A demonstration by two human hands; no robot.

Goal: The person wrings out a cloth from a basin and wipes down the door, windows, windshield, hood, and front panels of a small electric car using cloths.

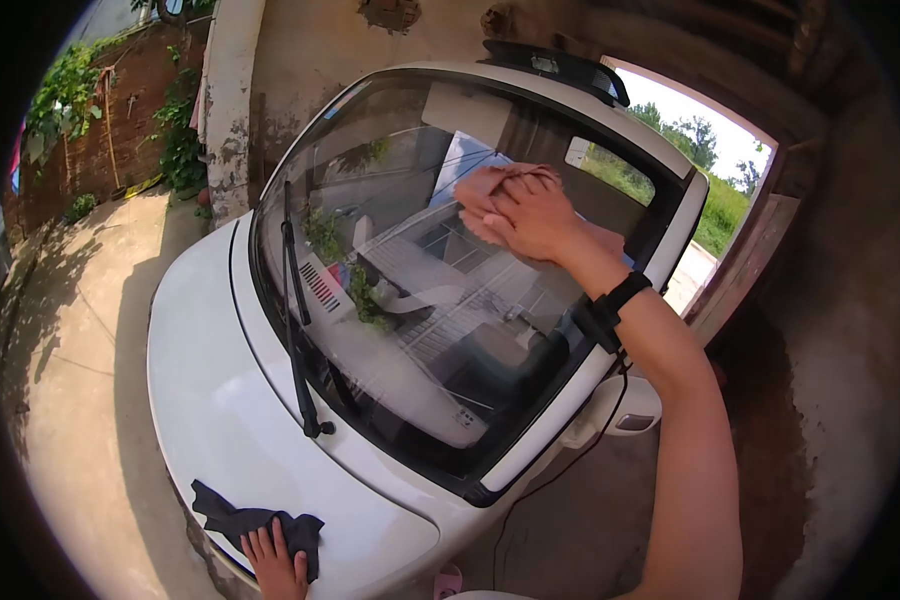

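Note:
My right hand [538, 212] presses a folded pinkish-brown cloth [483, 188] against the upper part of the windshield [410, 240], its fingers bent over the bunched fabric. A black band with a small box [610, 308] is strapped round that wrist. Low in the view, my left hand [276, 562] lies with fingers spread on a black cloth [232, 517]. This cloth rests crumpled on the front of the white vehicle's hood [260, 430]. Reflections on the glass partly hide the cab inside.
A wiper [295, 340] rises along the windshield's left side. The side mirror [615, 410] sticks out on the right, with a thin black cable [560, 470] hanging past it. Walls stand behind and to the right, near a doorway [715, 190]. Sunlit concrete [80, 370] lies left.

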